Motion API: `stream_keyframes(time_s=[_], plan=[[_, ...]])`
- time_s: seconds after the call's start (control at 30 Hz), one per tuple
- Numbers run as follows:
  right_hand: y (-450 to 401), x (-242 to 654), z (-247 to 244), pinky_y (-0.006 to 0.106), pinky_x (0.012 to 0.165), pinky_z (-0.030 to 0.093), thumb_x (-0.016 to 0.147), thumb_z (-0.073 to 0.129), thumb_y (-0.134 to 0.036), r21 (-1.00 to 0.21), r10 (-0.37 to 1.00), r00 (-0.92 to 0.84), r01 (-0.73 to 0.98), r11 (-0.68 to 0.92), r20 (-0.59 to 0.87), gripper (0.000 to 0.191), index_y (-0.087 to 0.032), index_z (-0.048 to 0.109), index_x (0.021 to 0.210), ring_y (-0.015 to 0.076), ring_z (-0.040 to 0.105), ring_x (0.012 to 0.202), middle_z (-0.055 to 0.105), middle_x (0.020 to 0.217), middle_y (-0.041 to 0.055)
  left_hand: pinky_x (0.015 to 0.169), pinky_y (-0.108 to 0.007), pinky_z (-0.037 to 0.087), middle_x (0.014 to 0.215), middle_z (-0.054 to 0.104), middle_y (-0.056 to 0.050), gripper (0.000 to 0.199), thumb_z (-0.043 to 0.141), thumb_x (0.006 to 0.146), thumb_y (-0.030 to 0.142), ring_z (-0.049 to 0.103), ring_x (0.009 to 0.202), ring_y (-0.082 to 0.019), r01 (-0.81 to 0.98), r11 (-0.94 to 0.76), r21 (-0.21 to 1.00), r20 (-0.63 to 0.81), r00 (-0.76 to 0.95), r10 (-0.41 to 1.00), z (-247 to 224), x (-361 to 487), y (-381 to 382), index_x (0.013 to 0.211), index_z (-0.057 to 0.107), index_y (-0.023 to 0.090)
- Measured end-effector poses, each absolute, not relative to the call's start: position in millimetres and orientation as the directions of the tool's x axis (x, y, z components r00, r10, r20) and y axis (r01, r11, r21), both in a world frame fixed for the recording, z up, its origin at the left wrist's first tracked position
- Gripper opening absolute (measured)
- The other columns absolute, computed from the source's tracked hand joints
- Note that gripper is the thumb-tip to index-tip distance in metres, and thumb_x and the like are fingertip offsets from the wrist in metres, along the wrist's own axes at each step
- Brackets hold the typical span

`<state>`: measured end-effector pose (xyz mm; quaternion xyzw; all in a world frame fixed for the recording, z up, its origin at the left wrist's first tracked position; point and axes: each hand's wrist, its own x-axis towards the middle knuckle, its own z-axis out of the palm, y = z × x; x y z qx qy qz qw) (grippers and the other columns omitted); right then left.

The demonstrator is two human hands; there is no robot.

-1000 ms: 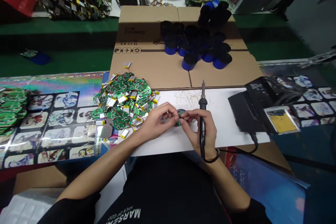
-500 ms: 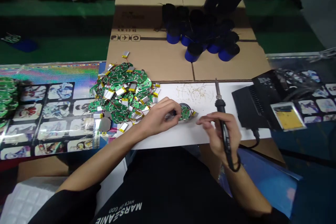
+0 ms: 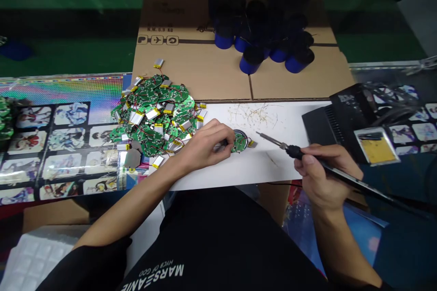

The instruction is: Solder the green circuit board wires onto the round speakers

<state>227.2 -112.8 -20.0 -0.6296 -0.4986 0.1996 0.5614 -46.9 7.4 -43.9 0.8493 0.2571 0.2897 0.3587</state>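
My left hand [image 3: 205, 145] rests on the white sheet and pinches the edge of a round green circuit board [image 3: 240, 142] with a metal rim. A small yellow-taped lithium battery [image 3: 251, 144] lies against the board's right side, joined by thin wires. My right hand [image 3: 324, 173] grips a black soldering iron [image 3: 293, 151], held nearly level. Its bare metal tip [image 3: 261, 135] points left and stops a short distance from the battery and board, not touching them. Left of my left hand is a heap of green boards with batteries and red wires [image 3: 153, 116].
Solder clippings are scattered on the white sheet [image 3: 266, 163]. A black soldering station [image 3: 327, 122] and a yellow sponge tray [image 3: 375, 145] stand to the right. Blue-and-black cylinders [image 3: 262, 32] stand on flattened cardboard [image 3: 191, 72] beyond. A printed mat [image 3: 61, 145] lies at left.
My right hand has moved right and tipped the iron from upright to nearly level, its tip now pointing left toward the board. My left hand stays on the board.
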Motion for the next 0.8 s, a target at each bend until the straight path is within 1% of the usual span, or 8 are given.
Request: stream_keyframes(time_s=[0.1, 0.2, 0.27, 0.4, 0.67, 0.8], plan=[[-112, 223, -17, 0.027, 0.047, 0.052, 0.090, 0.083, -0.037, -0.896, 0.892, 0.333, 0.416, 0.152, 0.306, 0.015, -0.024, 0.076, 0.092, 0.0139, 0.064, 0.053, 0.072, 0.074, -0.0005, 0.094, -0.037, 0.049, 0.105, 0.076, -0.005, 0.009, 0.059, 0.098, 0.015, 0.063, 0.098, -0.021, 0.233, -0.587, 0.775, 0.283, 0.703, 0.653, -44, -46, 8, 0.095, 0.064, 0.022], [-108, 217, -11, 0.026, 0.048, 0.055, 0.087, 0.083, -0.032, -0.865, 0.932, 0.198, 0.467, 0.183, 0.304, 0.012, -0.024, 0.075, 0.092, 0.0150, 0.067, 0.055, 0.073, 0.071, -0.0008, 0.094, -0.037, 0.049, 0.105, 0.075, -0.005, 0.009, 0.059, 0.097, 0.015, 0.064, 0.099, -0.021, 0.222, -0.573, 0.789, 0.282, 0.698, 0.658, -43, -46, 8, 0.094, 0.064, 0.022], [-106, 213, -9, 0.025, 0.048, 0.056, 0.087, 0.080, -0.028, -0.855, 0.941, 0.150, 0.478, 0.200, 0.304, 0.008, -0.025, 0.075, 0.092, 0.0148, 0.068, 0.055, 0.073, 0.070, -0.0011, 0.094, -0.036, 0.049, 0.104, 0.075, -0.005, 0.009, 0.059, 0.097, 0.014, 0.064, 0.099, -0.021, 0.213, -0.576, 0.789, 0.292, 0.694, 0.658, -42, -46, 9, 0.094, 0.064, 0.022], [-103, 210, -10, 0.024, 0.049, 0.057, 0.086, 0.077, -0.023, -0.850, 0.948, 0.113, 0.483, 0.211, 0.299, 0.008, -0.024, 0.074, 0.093, 0.0145, 0.068, 0.055, 0.073, 0.071, -0.0020, 0.093, -0.035, 0.050, 0.103, 0.075, -0.004, 0.010, 0.059, 0.097, 0.013, 0.063, 0.098, -0.020, 0.196, -0.591, 0.783, 0.318, 0.690, 0.650, -42, -47, 9, 0.094, 0.063, 0.021], [-102, 208, -13, 0.022, 0.053, 0.057, 0.085, 0.078, -0.022, -0.859, 0.956, 0.083, 0.466, 0.213, 0.283, 0.010, -0.025, 0.074, 0.094, 0.0133, 0.069, 0.058, 0.074, 0.075, -0.0019, 0.092, -0.034, 0.050, 0.105, 0.074, -0.003, 0.009, 0.061, 0.099, 0.013, 0.062, 0.099, -0.019, 0.183, -0.601, 0.778, 0.331, 0.694, 0.639, -44, -47, 8, 0.096, 0.062, 0.021], [-102, 207, -14, 0.020, 0.051, 0.054, 0.086, 0.077, -0.021, -0.861, 0.959, 0.074, 0.463, 0.210, 0.273, 0.010, -0.025, 0.074, 0.094, 0.0117, 0.066, 0.056, 0.072, 0.073, -0.0031, 0.092, -0.034, 0.050, 0.105, 0.074, -0.004, 0.009, 0.060, 0.100, 0.013, 0.062, 0.098, -0.019, 0.191, -0.610, 0.770, 0.336, 0.691, 0.640, -43, -47, 9, 0.095, 0.062, 0.021]])
